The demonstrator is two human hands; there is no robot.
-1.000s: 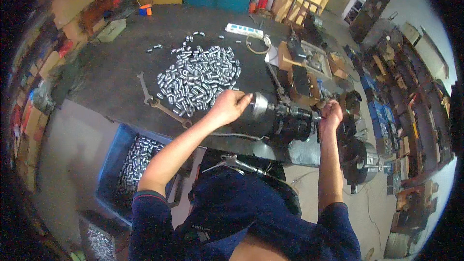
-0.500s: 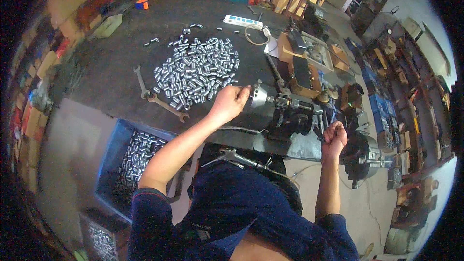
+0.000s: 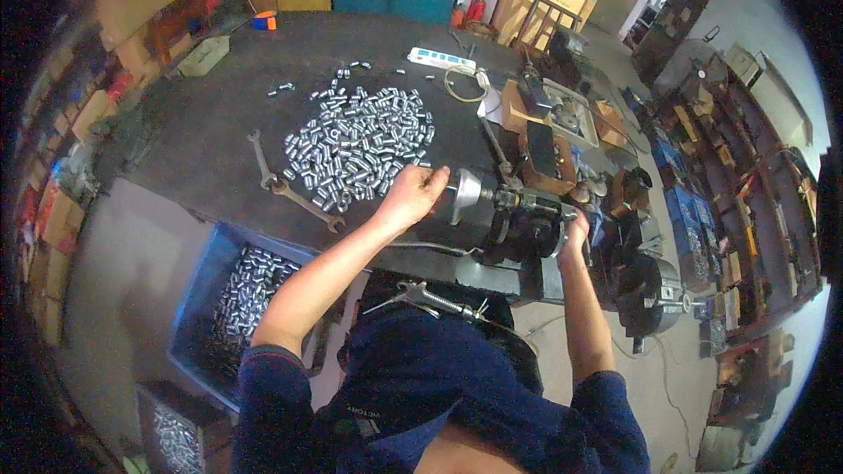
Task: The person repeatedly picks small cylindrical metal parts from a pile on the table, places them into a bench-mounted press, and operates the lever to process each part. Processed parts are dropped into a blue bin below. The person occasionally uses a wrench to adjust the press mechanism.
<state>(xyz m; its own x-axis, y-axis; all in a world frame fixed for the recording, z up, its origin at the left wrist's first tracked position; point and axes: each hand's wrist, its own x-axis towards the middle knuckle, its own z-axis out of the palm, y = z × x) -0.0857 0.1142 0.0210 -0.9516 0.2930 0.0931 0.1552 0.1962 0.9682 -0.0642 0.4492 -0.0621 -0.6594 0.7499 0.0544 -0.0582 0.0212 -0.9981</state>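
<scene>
My left hand (image 3: 416,197) is closed, thumb and fingers pinched together, right at the mouth of the silver chuck (image 3: 472,197). Whatever sits in the pinch is too small to make out. The chuck belongs to a dark bench machine (image 3: 536,221) with a spindle running to the right. At the machine's right end, my right hand (image 3: 575,233) is curled against it; most of its fingers are hidden, and so is what they hold. Beyond my left hand lies a big heap of short shiny metal sleeves (image 3: 362,140) on the dark bench.
Two open-end wrenches (image 3: 303,204) lie left of the heap. A blue bin (image 3: 195,298) of metal parts stands below the bench edge. An air gun (image 3: 430,295) is before my body. A power strip (image 3: 441,59) and cartons (image 3: 546,158) stand behind the machine; shelves (image 3: 746,184) line the right.
My right hand has moved left and up, from beside the machine to against its right end. My left hand stays at the chuck. The view has shifted slightly.
</scene>
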